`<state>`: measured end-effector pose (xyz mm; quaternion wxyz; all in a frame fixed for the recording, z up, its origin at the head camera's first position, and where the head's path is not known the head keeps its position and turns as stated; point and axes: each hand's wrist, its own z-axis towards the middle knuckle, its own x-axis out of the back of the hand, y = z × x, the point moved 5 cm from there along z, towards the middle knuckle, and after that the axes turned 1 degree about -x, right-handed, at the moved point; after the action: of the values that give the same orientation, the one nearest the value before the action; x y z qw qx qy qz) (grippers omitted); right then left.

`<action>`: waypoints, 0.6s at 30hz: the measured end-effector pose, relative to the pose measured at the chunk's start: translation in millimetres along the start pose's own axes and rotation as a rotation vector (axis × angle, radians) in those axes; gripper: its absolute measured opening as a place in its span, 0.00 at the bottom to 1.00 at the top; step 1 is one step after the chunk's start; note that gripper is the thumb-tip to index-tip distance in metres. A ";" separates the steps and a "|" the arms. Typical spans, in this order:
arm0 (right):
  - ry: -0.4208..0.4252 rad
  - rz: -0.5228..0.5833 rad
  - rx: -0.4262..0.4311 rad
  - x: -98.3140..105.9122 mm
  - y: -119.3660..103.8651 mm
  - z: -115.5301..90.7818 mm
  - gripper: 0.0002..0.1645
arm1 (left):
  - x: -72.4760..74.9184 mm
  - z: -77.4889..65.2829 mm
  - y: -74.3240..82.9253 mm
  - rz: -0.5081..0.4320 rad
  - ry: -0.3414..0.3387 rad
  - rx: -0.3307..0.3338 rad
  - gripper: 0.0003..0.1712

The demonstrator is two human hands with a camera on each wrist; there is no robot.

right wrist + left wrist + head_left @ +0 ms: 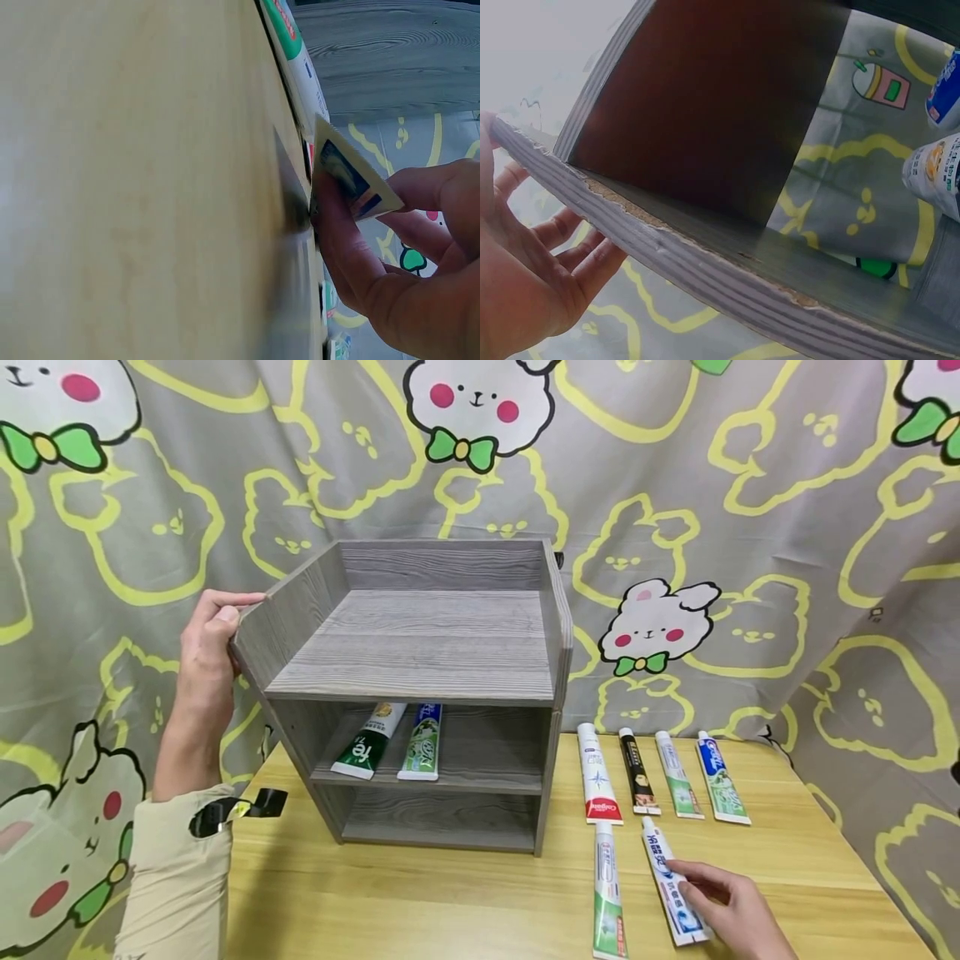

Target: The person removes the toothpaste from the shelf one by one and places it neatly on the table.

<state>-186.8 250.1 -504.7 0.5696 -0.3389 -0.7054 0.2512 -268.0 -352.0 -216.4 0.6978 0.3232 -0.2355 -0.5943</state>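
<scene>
A grey wood-grain shelf unit (442, 643) stands on the table, with an open top tray and two compartments below. My left hand (210, 652) grips the upper edge of its left side panel (652, 232), thumb and fingers on opposite sides. A green-and-white toothpaste tube (369, 742) and a blue-and-green one (423, 743) lie in the middle compartment. At the front right, my right hand (731, 906) pinches a white-and-blue toothpaste tube (671, 885) by its side. In the right wrist view the flat end of this tube (349, 180) shows between thumb and fingers.
Right of the shelf, a red-and-white tube (597, 777), a black tube (637, 772), a white-and-green tube (678, 777) and a blue-and-green tube (722, 777) lie in a row. Another white-and-green tube (607, 893) lies nearer. A patterned curtain (787, 527) hangs behind the table (360, 902).
</scene>
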 end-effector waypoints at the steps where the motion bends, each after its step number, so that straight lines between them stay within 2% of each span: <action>1: 0.002 -0.006 -0.001 -0.2 0.4 0.4 0.20 | 0.2 0.0 -0.2 0.000 -0.009 0.000 0.20; 10: 0.007 -0.055 -0.002 -5.4 -2.2 3.2 0.19 | 1.9 -0.1 -1.3 -0.005 -0.011 -0.005 0.20; 18: 0.018 -0.212 0.073 -8.0 -5.6 2.1 0.26 | 0.7 0.1 -2.0 0.015 0.005 0.004 0.20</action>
<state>-189.0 240.4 -506.1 0.6113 -0.2437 -0.7226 0.2118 -269.3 -352.8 -217.9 0.7021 0.3242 -0.2373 -0.5879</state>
